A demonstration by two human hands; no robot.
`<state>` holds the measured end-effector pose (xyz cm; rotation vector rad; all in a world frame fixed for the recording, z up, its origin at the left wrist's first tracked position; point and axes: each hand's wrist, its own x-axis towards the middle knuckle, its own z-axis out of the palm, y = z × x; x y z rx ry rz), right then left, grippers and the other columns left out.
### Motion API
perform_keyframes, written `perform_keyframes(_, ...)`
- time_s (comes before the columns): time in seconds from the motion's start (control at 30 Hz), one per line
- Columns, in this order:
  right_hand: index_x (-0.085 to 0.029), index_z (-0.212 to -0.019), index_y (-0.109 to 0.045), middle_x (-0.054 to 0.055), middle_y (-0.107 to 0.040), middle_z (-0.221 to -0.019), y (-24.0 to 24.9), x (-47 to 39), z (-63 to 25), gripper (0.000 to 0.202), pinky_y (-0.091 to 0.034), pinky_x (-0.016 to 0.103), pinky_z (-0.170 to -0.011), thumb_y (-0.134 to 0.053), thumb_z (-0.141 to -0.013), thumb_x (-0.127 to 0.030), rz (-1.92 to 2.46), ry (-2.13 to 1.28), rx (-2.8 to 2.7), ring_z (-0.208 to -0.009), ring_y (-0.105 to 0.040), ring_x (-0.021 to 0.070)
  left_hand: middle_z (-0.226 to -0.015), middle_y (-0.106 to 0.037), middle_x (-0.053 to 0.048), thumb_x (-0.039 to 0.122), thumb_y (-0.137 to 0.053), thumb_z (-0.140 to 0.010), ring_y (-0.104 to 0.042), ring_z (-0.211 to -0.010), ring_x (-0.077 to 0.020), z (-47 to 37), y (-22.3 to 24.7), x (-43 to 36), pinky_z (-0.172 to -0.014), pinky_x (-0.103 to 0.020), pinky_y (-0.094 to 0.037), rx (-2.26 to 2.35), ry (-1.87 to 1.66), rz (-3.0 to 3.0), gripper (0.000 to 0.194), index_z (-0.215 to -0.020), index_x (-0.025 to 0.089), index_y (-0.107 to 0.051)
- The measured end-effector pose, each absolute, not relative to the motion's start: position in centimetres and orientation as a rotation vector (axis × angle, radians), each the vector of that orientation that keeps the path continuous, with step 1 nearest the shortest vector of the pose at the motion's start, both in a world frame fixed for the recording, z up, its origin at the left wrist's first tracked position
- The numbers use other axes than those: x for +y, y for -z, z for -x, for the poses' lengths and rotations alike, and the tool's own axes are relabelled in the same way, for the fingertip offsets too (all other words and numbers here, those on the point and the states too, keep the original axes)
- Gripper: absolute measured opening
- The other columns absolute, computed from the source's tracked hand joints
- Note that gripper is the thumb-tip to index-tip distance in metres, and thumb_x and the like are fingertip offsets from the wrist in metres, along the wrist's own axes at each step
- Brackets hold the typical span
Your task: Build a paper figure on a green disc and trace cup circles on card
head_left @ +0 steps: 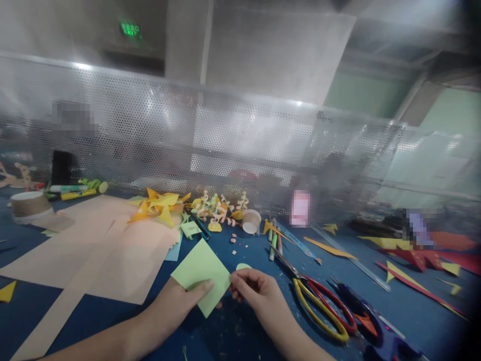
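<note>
L hand nearest lens, R hand opposite; green sq. btwn them over blue table, turned like a diamond.

L grip: closed on sq., thumb flat on top, fingers mostly hidden beneath. Prob. so thin paper lies flat & far corner is left free. R grip: narrow, thumb & finger almost together at sq.'s R corner; can't tell if paper is pinched. Reads as L = support, R = fine handling. Green disc just past R fingertips, partly hidden; can't tell if held or loose.

Positions rel. to sq.:
- Scissors to R, blades pointing away, handles twd. person; prob. laid for easy R-hand pickup.
- Blue tool (glue gun?) further R, past scissors.
- Peach sheets to L, overlapping; prob. kept aside for elbow room.
- Yellow cutouts beyond & L, heaped at sheets' far edge, prob. parked clear of hands.
- Curly bits beyond, bunched together; roll just beside, on their R.
- Markers beyond & R, near scissor tips.
</note>
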<state>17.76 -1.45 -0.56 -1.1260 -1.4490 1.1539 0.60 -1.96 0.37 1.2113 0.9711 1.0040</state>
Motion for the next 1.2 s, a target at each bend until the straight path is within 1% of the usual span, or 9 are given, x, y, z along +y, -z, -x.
perform_keyframes(0.13,-0.017,-0.061,-0.065,0.001,-0.06,-0.057,0.63,-1.51,-17.88,0.036,-0.042,0.025,-0.053,-0.061,-0.068,-0.052,1.134,-1.121,-1.495,-0.053,-0.053,0.0144,-0.078,-0.071,-0.004,0.036,-0.067,-0.065,-0.066,-0.067,-0.0232,-0.63,-0.47,-2.12,-0.066,-0.032,-0.052,0.97,-1.007,-1.208,0.026,-0.083,0.018,-0.067)
perform_keyframes(0.3,-0.017,-0.061,-0.063,0.001,-0.059,-0.056,0.75,-1.41,-18.03,0.034,-0.04,0.024,-0.052,-0.061,-0.069,-0.05,1.157,-1.097,-1.522,-0.052,-0.051,0.0135,-0.078,-0.071,-0.005,0.037,-0.067,-0.065,-0.066,-0.064,-0.0224,-0.76,-0.21,-2.05,-0.064,-0.031,-0.052,0.957,-1.009,-1.2,0.029,-0.085,0.016,-0.066)
perform_keyframes(0.57,-0.015,-0.057,-0.059,-0.001,-0.054,-0.05,0.34,-1.67,-17.96,0.035,-0.036,0.023,-0.05,-0.062,-0.067,-0.049,1.221,-1.049,-1.521,-0.049,-0.047,0.0117,-0.074,-0.072,-0.005,0.036,-0.065,-0.068,-0.067,-0.067,-0.0231,-0.51,0.41,-2.09,-0.065,-0.031,-0.052,0.974,-1.0,-1.224,0.026,-0.085,0.016,-0.065)
perform_keyframes(0.73,-0.016,-0.056,-0.056,-0.002,-0.052,-0.049,0.36,-1.61,-17.9,0.036,-0.033,0.022,-0.048,-0.064,-0.064,-0.05,1.22,-1.048,-1.509,-0.047,-0.043,0.0102,-0.067,-0.071,-0.004,0.036,-0.063,-0.069,-0.067,-0.067,-0.0235,-0.58,-0.25,-2.38,-0.066,-0.031,-0.052,0.988,-1.002,-1.287,0.023,-0.079,0.015,-0.065)
perform_keyframes(0.8,-0.016,-0.056,-0.056,-0.001,-0.054,-0.051,0.37,-1.6,-17.93,0.038,-0.035,0.023,-0.048,-0.064,-0.065,-0.052,1.191,-1.081,-1.509,-0.048,-0.045,0.0105,-0.066,-0.07,-0.004,0.036,-0.063,-0.068,-0.067,-0.066,-0.0232,-0.65,-0.46,-2.45,-0.065,-0.031,-0.052,0.999,-0.998,-1.273,0.024,-0.08,0.015,-0.065)
perform_keyframes(0.9,-0.015,-0.06,-0.059,0.002,-0.059,-0.056,0.33,-1.63,-17.94,0.044,-0.038,0.024,-0.051,-0.055,-0.071,-0.058,1.129,-1.152,-1.489,-0.051,-0.05,0.0127,-0.073,-0.071,-0.003,0.035,-0.064,-0.067,-0.067,-0.066,-0.0224,-0.71,-0.46,-2.44,-0.066,-0.032,-0.052,0.999,-1.018,-1.208,0.026,-0.084,0.016,-0.064)
perform_keyframes(0.97,-0.016,-0.062,-0.06,0.003,-0.06,-0.058,0.29,-1.63,-17.91,0.046,-0.04,0.025,-0.052,-0.052,-0.072,-0.059,1.109,-1.169,-1.484,-0.053,-0.052,0.0137,-0.077,-0.071,-0.003,0.034,-0.064,-0.067,-0.067,-0.067,-0.0221,-0.71,-0.32,-2.38,-0.067,-0.031,-0.052,0.988,-1.029,-1.191,0.025,-0.084,0.017,-0.064)
perform_keyframes(1.1,-0.015,-0.065,-0.061,0.003,-0.061,-0.061,0.28,-1.6,-17.85,0.039,-0.041,0.025,-0.054,-0.06,-0.068,-0.054,1.14,-1.147,-1.532,-0.055,-0.053,0.0141,-0.078,-0.071,-0.003,0.033,-0.063,-0.069,-0.067,-0.068,-0.0219,-0.67,-0.12,-2.22,-0.068,-0.031,-0.052,0.99,-1.027,-1.217,0.021,-0.084,0.017,-0.064)
perform_keyframes(1.2,-0.015,-0.065,-0.061,0.003,-0.06,-0.061,0.33,-1.59,-17.88,0.038,-0.04,0.025,-0.054,-0.06,-0.069,-0.052,1.154,-1.137,-1.544,-0.055,-0.052,0.014,-0.076,-0.071,-0.003,0.031,-0.062,-0.07,-0.067,-0.067,-0.0218,-0.63,-0.14,-2.2,-0.067,-0.031,-0.052,0.995,-1.024,-1.255,0.019,-0.082,0.017,-0.064)
